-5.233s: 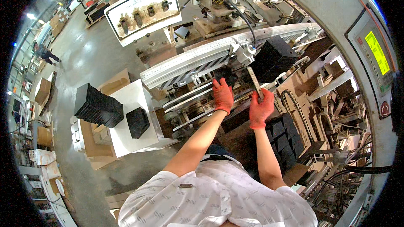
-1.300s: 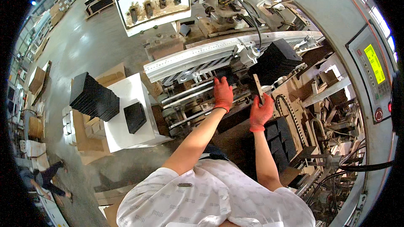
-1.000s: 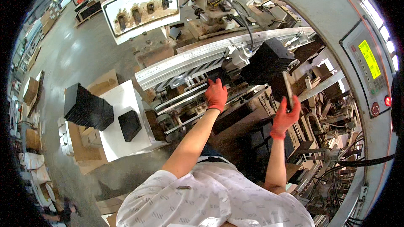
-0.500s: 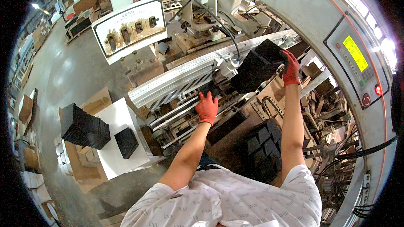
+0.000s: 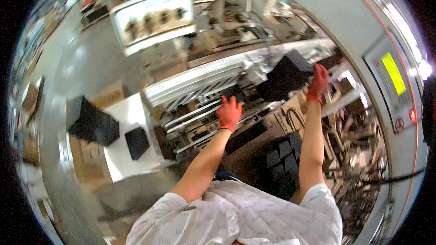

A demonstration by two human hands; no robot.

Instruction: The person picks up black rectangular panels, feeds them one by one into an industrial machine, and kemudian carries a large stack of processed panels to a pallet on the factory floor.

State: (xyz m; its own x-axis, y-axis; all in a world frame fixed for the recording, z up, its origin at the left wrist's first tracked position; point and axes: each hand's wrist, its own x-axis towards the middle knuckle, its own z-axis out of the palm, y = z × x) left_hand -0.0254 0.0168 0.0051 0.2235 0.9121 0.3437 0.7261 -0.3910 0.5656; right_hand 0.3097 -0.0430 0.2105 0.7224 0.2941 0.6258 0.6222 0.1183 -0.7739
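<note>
My left hand, in a red glove, reaches onto the machine bed with its fingers apart, their tips at a small flat black piece. Just right of that piece, a tall stack of flat black pieces leans on the bed by the silver rail. My right hand, also red-gloved, is at the stack's right end, its fingertips by the upper edge. Motion smears those fingers, and I cannot tell whether they grip.
On the left, a white board bears a loose black piece and another black stack. A long silver rail crosses the machine. At right stands a control panel with a lit yellow screen. More black pieces lie below, between my arms.
The whole view has shifted and blurred. My left hand stays at the small black piece. My right hand's fingers look more bent than before, still at the stack's right end.
</note>
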